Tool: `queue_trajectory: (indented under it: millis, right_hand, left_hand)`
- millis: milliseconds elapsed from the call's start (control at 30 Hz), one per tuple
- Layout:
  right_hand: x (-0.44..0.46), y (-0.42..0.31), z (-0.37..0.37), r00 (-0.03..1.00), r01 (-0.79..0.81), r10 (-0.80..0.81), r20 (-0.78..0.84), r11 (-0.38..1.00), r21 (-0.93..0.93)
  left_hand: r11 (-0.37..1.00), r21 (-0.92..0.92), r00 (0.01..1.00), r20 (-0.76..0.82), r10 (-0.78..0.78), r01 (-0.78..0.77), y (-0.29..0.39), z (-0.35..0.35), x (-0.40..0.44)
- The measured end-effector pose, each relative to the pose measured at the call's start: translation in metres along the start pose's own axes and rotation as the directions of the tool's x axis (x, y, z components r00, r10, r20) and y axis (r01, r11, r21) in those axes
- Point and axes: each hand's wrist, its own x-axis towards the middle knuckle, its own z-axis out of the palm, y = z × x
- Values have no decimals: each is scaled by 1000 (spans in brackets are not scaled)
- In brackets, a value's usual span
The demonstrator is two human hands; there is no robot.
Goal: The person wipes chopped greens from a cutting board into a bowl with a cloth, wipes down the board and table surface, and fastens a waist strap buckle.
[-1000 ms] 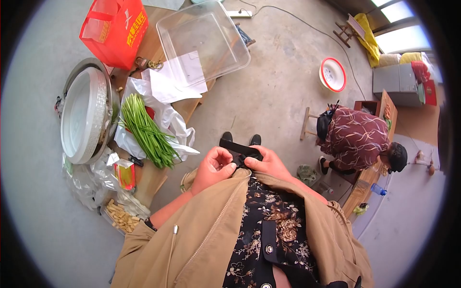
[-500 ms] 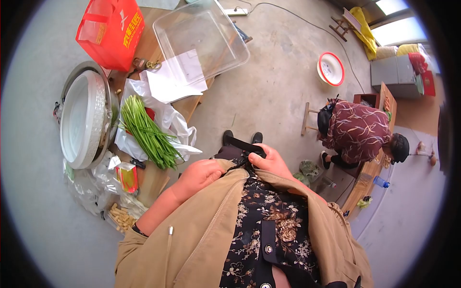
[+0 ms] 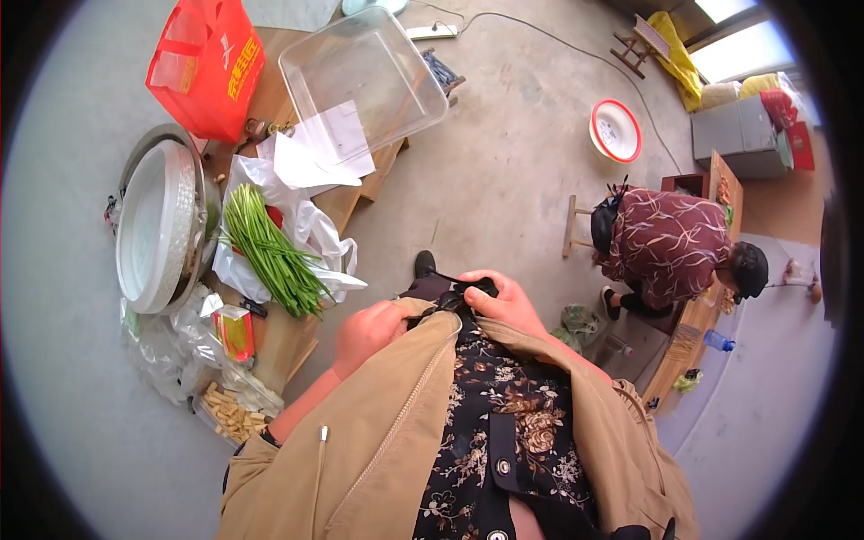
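Note:
At my waist, my left hand is closed beside the edge of an open tan jacket, its fingertips against a black strap. My right hand pinches a looped part of the same black strap, thumb on top. Between the hands, dark gathered folds of the strap lie over a black floral shirt. Whether the strap is knotted there I cannot tell. One dark shoe shows on the floor beyond my hands.
Left, a wooden table bears green stalks, a red bag, a clear plastic bin and a large white basin. Right, a person bends over a wooden bench. A red-rimmed basin stands on the floor.
The strap's broad free end, which stuck out past my right hand, now shows only as a thin line. My left hand has shifted slightly. One of the two visible shoes has gone from view.

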Motion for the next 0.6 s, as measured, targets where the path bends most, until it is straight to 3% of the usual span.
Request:
queue_trajectory:
  millis: [67, 133, 267, 433, 467, 533, 600]
  right_hand:
    - [-6, -3, -6, 1000, 19, -20, -18, 999, -40]
    - [-13, -2, -12, 999, 23, -26, -40, 996, -80]
    - [-25, -1, -27, 998, 33, -37, -50, 996, -79]
    - [-33, 0, -42, 998, 35, -42, -40, 985, -170]
    - [-35, 0, -45, 998, 26, -33, -48, 991, -128]
    - [-37, 3, -49, 998, 16, -20, -54, 996, -82]
    - [-36, 7, -55, 998, 35, -36, -54, 999, -29]
  left_hand:
    - [999, -4, 998, -41, -47, 46, 8, 10, 0]
    - [984, -124, 987, -79, -140, 129, 16, 18, 0]
    - [979, -158, 985, -98, -144, 127, 32, 31, 3]
    - [974, -158, 986, 4, -166, 164, 35, 37, -4]
    - [974, -156, 986, 8, -165, 164, 36, 38, -2]
    - [947, -259, 974, 173, -148, 190, 38, 37, 5]
    - [940, -292, 973, 195, -124, 178, 44, 37, 13]
